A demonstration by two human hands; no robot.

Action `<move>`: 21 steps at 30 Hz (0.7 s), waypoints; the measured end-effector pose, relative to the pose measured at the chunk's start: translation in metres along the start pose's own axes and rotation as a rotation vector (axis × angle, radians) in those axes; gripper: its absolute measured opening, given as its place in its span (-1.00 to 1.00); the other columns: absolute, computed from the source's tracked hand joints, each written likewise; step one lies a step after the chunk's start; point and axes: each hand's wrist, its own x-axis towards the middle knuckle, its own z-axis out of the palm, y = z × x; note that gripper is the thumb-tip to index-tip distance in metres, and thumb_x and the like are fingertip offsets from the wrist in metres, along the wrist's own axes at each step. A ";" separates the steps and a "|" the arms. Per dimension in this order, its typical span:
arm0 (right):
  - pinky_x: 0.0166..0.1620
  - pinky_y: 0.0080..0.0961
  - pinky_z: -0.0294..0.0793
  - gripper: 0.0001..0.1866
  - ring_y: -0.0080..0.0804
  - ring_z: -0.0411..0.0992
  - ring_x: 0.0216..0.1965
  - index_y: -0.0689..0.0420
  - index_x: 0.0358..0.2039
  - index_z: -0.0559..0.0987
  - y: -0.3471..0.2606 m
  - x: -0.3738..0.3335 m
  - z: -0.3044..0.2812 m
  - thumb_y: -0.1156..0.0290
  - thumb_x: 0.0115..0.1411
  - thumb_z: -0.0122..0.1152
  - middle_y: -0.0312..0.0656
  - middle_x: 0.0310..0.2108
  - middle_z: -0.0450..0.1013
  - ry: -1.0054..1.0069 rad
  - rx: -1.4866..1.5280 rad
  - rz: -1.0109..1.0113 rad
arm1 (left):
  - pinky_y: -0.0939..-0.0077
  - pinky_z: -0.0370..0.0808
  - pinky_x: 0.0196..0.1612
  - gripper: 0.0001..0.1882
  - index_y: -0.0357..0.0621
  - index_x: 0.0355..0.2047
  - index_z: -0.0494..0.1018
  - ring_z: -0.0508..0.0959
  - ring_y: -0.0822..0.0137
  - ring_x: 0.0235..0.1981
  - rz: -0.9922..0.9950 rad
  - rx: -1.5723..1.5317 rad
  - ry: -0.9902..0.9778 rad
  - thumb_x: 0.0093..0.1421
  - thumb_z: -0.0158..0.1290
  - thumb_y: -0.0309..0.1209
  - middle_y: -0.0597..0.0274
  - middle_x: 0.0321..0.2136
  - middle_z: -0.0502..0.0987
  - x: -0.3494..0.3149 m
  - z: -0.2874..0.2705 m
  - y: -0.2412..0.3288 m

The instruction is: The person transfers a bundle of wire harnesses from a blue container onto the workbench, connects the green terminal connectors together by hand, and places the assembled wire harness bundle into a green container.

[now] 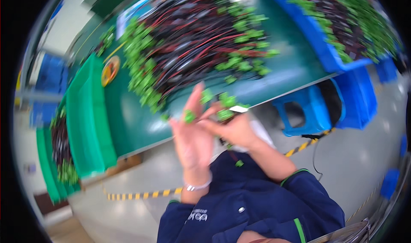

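My left hand is raised in front of the table's near edge, its palm showing and fingers stretched out. A small green connector rests against its fingers. Close beside it, my right hand is closed on a wire harness whose green connectors stick out around the fingers. Its wires are mostly hidden, and motion blurs the fingertips. Another green connector dangles below, in front of my dark jacket. Beyond both hands lies a broad pile of black and red wire harnesses with green connectors at both ends.
The green table carries a round orange-yellow dish at left. A green bin stands beside it. A blue bin at far right holds more harnesses. A blue stool and yellow-black floor tape are below.
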 end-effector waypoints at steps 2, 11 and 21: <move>-0.34 -0.62 0.30 -0.85 -0.62 0.29 -0.43 0.19 -0.50 0.49 -0.003 -0.001 -0.003 0.46 -0.12 0.25 -0.33 -0.51 0.37 0.041 0.004 0.114 | 0.24 0.01 0.12 -0.45 -0.22 -0.06 0.27 0.08 0.16 0.10 0.099 0.187 -0.031 0.11 -0.20 -0.02 0.01 0.12 0.01 0.002 -0.001 0.000; -0.33 -0.62 0.26 -0.66 -0.63 0.26 -0.45 0.19 -0.29 0.40 -0.016 0.000 -0.011 0.44 -0.14 0.21 -0.36 -0.54 0.33 -0.154 0.320 0.088 | 0.28 0.15 0.07 -0.45 -0.42 -0.02 0.13 0.17 0.17 0.05 0.131 0.452 -0.104 0.13 -0.17 -0.19 0.03 0.11 0.03 0.005 -0.009 0.002; -0.38 -0.67 0.21 -0.70 -0.68 0.23 -0.44 0.19 -0.29 0.34 -0.018 0.000 -0.019 0.47 -0.06 0.17 -0.39 -0.49 0.32 -0.320 0.269 0.237 | 0.39 0.09 0.09 -0.48 -0.21 0.05 0.09 0.14 0.33 0.05 -0.075 0.160 -0.095 0.20 -0.31 -0.11 0.16 0.06 0.13 0.011 -0.018 0.001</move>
